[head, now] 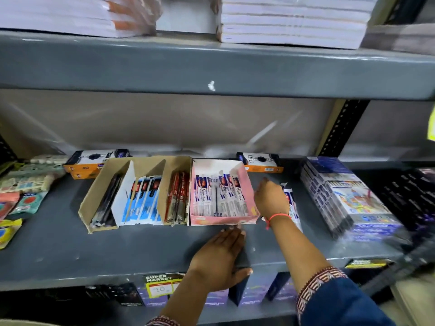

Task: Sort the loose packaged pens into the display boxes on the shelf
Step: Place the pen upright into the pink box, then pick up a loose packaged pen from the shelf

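Your right hand (pixel 270 198) is curling its fingers over loose packaged pens (pixel 292 203) lying just beside the pink display box (pixel 247 182). Your left hand (pixel 219 257) is lying flat, fingers together, on the shelf (pixel 70 250) before that box.

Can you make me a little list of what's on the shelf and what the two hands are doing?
place: grey metal shelf in a shop
pink box: white and blue packaged pens inside
brown box: three slots holding black, blue and red pen packs
left hand: flat on the shelf, fingertips at the pink box's front edge
right hand: beside the pink box's right wall, at loose pens lying there; grip unclear
right of the hands: blue boxes, stacked
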`<state>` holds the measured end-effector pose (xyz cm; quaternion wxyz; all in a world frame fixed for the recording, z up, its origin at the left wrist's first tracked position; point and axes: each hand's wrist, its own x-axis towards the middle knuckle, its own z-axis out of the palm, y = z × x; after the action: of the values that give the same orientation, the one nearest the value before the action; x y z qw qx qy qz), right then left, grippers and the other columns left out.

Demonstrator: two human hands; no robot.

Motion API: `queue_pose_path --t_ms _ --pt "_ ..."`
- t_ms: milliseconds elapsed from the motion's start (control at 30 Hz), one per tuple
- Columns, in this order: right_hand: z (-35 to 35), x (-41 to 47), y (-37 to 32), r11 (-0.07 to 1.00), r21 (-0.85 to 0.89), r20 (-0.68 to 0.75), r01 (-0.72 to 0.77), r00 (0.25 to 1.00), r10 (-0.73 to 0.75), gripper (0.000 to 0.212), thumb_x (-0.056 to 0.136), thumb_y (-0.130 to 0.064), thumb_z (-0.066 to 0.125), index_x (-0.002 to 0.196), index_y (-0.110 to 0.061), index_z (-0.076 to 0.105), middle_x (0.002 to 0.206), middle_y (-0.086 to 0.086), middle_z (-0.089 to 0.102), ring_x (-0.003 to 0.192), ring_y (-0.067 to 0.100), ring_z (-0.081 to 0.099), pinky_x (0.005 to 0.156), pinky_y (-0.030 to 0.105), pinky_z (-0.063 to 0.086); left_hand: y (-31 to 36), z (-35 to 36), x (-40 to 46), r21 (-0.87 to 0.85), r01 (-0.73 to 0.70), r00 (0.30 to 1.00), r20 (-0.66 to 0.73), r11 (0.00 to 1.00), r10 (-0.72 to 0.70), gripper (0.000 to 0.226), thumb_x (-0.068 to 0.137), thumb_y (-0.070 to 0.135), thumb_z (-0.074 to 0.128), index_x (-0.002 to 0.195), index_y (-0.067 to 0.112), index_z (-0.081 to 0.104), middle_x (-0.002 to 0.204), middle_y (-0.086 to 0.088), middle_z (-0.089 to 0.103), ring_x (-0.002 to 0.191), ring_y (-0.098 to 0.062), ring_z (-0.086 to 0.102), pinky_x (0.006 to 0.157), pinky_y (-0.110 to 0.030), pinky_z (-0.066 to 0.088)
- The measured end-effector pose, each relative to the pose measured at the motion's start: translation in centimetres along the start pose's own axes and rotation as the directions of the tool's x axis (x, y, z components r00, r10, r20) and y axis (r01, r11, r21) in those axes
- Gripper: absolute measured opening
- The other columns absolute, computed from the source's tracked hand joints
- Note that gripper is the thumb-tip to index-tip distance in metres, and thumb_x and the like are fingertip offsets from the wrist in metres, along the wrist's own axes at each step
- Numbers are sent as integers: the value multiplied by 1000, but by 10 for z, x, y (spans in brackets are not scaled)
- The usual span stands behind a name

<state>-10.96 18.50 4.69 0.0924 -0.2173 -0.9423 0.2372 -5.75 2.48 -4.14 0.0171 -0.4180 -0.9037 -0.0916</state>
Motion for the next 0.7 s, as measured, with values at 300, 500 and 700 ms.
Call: queue_pose_path --t_ms 300,500,700 --pt "-2 -12 56 970 26 64 -242 969 240 35 91 -18 51 119 2 49 120 26 61 111 40 59 88 40 48 10 -4 18 36 -61 997 46 997 60 81 90 60 33 146 10 2 156 -8 0 141 -19 -3 103 -24 -16" --pt "5 -3 47 963 43 89 -267 961 263 45 84 -9 55 126 -2 41 118 23 63 110 39 59 86 40 50 12 2 22 11 -60 998 21 998 60 82 89 61 34 146 11 3 156 -6 1 141 -16 -2 95 -16 -24" --pt "9 7 59 861 327 77 -389 919 386 30 85 0 46 114 2 52 117 28 60 105 42 59 70 34 47 13 0 20 -11 -60 998 4 998 60 81 88 61 36 147 13 6 156 -5 3 141 -16 -2 96 -21 -27"
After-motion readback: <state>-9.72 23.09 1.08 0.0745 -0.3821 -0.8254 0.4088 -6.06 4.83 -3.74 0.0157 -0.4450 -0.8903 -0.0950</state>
